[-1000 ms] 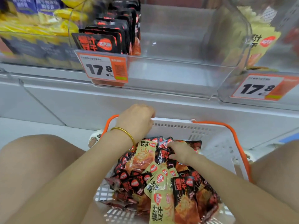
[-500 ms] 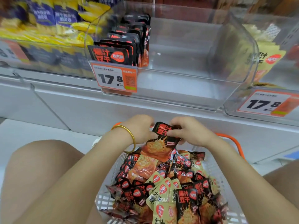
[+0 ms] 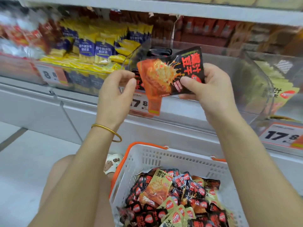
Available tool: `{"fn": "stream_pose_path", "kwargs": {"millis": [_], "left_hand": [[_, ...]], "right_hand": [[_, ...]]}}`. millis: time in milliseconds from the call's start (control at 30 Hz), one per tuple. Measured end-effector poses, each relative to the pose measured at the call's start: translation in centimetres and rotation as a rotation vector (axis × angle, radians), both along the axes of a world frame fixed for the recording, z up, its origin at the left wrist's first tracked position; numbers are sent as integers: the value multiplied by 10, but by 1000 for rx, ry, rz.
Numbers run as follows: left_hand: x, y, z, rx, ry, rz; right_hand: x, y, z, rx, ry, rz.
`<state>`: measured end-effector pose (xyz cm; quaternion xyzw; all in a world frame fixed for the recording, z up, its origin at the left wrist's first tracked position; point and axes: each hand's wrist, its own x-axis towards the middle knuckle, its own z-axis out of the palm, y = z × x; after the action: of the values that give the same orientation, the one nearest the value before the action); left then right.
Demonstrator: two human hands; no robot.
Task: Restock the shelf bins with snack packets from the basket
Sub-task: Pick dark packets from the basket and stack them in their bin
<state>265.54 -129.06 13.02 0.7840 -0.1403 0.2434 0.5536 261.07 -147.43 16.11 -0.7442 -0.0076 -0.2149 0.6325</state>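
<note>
Centrally, right hand (image 3: 211, 89) grips a packet (image 3: 165, 74), thumb across its front; left hand (image 3: 117, 92) curls at its left edge, grip unclear. Basket (image 3: 164, 158) sits lower centre.

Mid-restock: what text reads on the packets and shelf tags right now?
"爆汁豆干": red characters on the held black and orange foil packet.
"爆汁豆干": a beige foil packet in the white plastic basket.
"7 8": middle orange-and-white price tag, first digit hidden.
"17.": right price tag, last digit blurred.
"8": left price tag, rest blurred.
Blue and yellow packets on the shelf: too blurred to read.
</note>
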Motion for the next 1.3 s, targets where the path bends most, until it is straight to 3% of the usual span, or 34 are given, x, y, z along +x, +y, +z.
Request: {"fn": "stream_pose_path", "kwargs": {"millis": [167,501,567,701,835,1001,1135,1302], "left_hand": [[13,4,-8,114,-18,28],[13,-2,2,156,-213,115],[16,-6,5,181,-243,111],[31,-9,4,121,-181,142],[39,-13,1,120,-139,201],[53,-2,-8,280,-39,410],[40,-3,-9,430,62,508],[29,-10,-7,350,-97,489]], "right_hand": [[20,11,4,-135,-153,-159],[37,41,15,-1075,-20,-102],[40,47,15,-1059,-20,-110],[43,29,13,-636,16,-158],[47,30,12,-741,-30,-171],[60,49,19,-1066,-75,-178],[61,54,7,-1144,-60,-169],[57,53,-5,-1179,-22,-168]]}}
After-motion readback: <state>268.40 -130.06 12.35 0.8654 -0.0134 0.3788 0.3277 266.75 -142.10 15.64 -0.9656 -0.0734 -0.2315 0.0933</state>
